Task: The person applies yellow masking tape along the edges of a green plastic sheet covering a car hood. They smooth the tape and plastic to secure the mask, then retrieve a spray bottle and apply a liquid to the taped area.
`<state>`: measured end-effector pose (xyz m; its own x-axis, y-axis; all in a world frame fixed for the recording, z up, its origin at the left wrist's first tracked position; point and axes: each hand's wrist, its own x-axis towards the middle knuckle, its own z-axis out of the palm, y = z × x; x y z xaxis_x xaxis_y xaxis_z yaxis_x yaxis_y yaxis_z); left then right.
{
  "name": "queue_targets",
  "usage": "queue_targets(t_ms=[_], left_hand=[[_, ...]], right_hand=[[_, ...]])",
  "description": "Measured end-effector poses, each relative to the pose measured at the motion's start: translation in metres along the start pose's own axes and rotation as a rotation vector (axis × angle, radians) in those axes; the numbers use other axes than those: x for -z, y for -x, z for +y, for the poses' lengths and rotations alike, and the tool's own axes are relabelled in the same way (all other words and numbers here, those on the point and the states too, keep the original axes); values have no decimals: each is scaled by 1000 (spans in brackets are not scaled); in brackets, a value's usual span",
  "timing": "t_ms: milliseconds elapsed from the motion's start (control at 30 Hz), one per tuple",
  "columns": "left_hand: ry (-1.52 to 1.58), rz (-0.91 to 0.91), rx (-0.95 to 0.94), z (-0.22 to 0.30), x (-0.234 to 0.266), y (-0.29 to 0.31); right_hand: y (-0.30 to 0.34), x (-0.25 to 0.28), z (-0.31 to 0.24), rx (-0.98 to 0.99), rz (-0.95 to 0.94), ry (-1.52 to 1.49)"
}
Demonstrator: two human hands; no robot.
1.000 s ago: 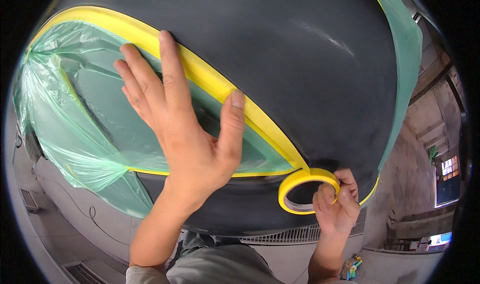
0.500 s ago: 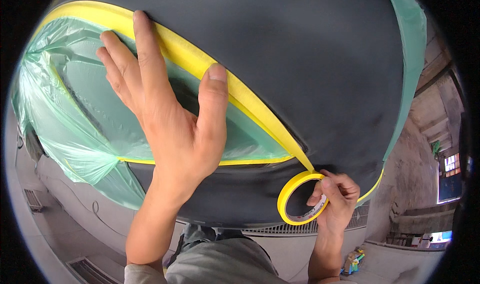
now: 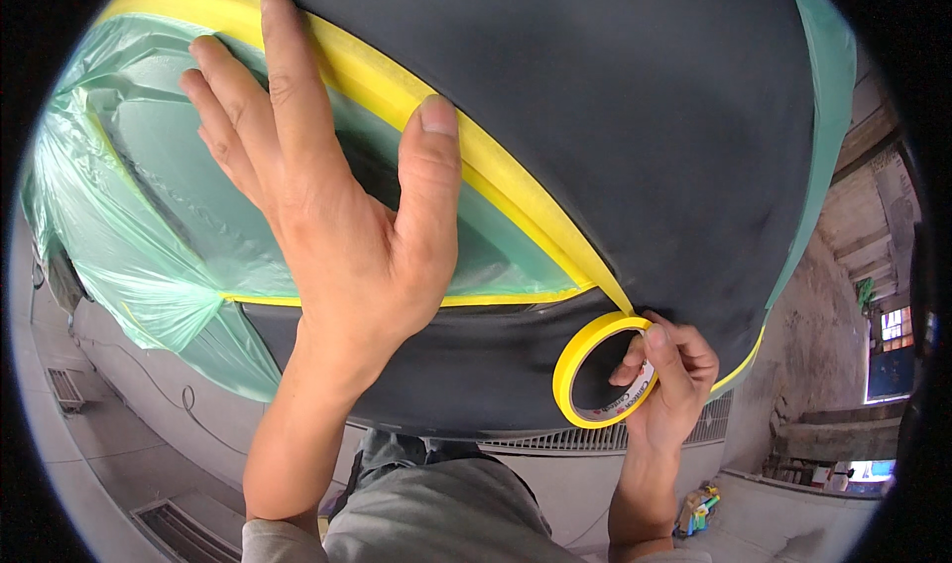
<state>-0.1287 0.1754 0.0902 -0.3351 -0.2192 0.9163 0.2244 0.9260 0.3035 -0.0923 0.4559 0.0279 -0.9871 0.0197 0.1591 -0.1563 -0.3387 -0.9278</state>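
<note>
My left hand [image 3: 342, 206] is spread open over a green plastic sheet [image 3: 169, 157], its index fingertip and thumb on a strip of yellow masking tape [image 3: 506, 186]. That strip curves along the border between the sheet and a dark grey, car-like panel [image 3: 615, 97]. At lower right, my right hand [image 3: 674, 365] pinches the rim of a yellow masking tape roll [image 3: 570, 370], fingers partly inside its ring. The strip's lower end runs straight into the roll. A thinner yellow tape line [image 3: 496, 298] edges the sheet's lower side.
More green sheeting [image 3: 823, 77] hangs at the panel's right edge. Below lie a pale floor with a floor grate [image 3: 183, 533] and a thin cable [image 3: 188, 399]. A small pile of colourful items [image 3: 697, 508] sits on the floor at lower right.
The panel, sheet and both hands appear slightly higher in the picture. My left hand stays on the strip, and my right hand still holds the tape roll at the strip's lower end.
</note>
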Motion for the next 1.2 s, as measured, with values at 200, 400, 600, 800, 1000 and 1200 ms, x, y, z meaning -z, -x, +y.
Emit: queue_targets(t_ms=[200,400,600,800,1000,1200], left_hand=[[-6,-26,-12,4,-1,5],[14,-58,-52,12,-2,12],[44,-98,-20,24,-4,22],[45,-144,-8,31,-4,28],[32,-163,3,33,-5,34],[-20,-215,-1,38,-1,39]], right_hand=[[-1,-3,3,1,10,-5],[-2,-4,2,-4,15,6],[-2,-7,4,7,31,-26],[-2,-7,4,13,33,-30],[-2,-8,5,-5,45,-42],[-4,-11,5,17,48,-7]])
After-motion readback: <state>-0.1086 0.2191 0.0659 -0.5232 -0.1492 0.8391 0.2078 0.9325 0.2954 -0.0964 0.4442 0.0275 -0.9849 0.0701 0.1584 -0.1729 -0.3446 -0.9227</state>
